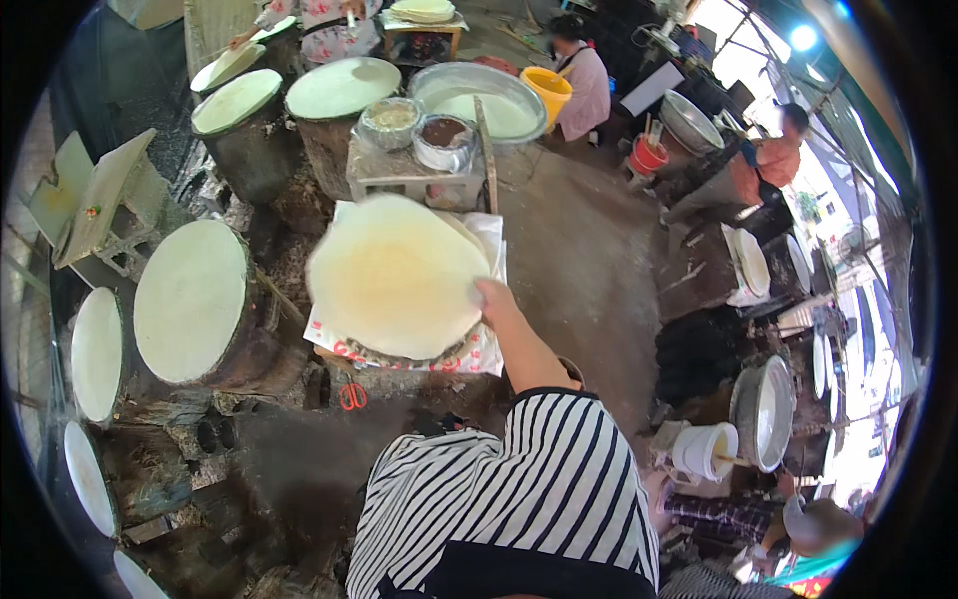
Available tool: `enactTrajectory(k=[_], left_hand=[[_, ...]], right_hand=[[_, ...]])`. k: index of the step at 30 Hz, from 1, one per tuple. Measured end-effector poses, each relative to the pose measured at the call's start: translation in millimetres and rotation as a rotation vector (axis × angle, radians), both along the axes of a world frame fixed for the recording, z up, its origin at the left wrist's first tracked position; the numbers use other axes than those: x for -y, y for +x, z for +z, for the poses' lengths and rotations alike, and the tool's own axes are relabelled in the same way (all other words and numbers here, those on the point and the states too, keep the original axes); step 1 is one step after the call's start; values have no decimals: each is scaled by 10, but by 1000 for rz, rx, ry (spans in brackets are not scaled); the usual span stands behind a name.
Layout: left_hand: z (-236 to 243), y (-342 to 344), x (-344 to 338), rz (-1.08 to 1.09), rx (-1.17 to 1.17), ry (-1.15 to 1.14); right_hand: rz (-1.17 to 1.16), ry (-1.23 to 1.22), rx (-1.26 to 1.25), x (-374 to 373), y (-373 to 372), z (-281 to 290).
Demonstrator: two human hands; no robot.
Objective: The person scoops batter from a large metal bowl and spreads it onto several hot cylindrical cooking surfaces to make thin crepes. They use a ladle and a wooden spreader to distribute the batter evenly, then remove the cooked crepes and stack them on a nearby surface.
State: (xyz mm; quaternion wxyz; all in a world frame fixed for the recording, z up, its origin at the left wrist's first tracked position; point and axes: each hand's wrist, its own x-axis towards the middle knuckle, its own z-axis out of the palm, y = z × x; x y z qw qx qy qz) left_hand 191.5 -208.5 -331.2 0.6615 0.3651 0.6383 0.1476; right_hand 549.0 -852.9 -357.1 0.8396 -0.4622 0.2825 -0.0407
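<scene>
A large, thin, pale round flatbread [394, 275], yellowish in the middle, is over a stand covered with a white printed sheet [489, 344]. My right hand [494, 301] pinches the flatbread at its right edge, the thumb on top and the other fingers mostly hidden. Below its near edge a darker, rough rim shows on the sheet. Orange-handled scissors [352, 396] hang at the near side of the stand. My left hand is out of sight.
Left stand drum-like griddles with pale round tops [190, 299]. Beyond the stand, blocks [399, 185] carry a bowl of dark filling [445, 140], near a wide metal basin [479, 98] and a yellow bucket [546, 92]. Several people work around; at right are a white bucket [704, 449] and metal basins.
</scene>
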Motion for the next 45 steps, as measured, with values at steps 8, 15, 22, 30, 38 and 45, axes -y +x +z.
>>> enactTrajectory(k=[8,15,22,30,38,45], left_hand=[[71,99,284,39,-5,17],[52,96,315,51,2,16],[17,110,285,34,16,16],[18,132,273,39,14,21],[5,113,299,58,14,10],[21,24,303,80,19,7]], right_hand=[[-58,-66,-324,10,62,-326],[-20,-254,-409,-183,-97,-131],[-2,-368,-448,-170,-79,-60],[394,-775,-628,-226,-191,387],[400,-1306,-366,-134,134,1020],[52,-928,107,-245,1321,2661]])
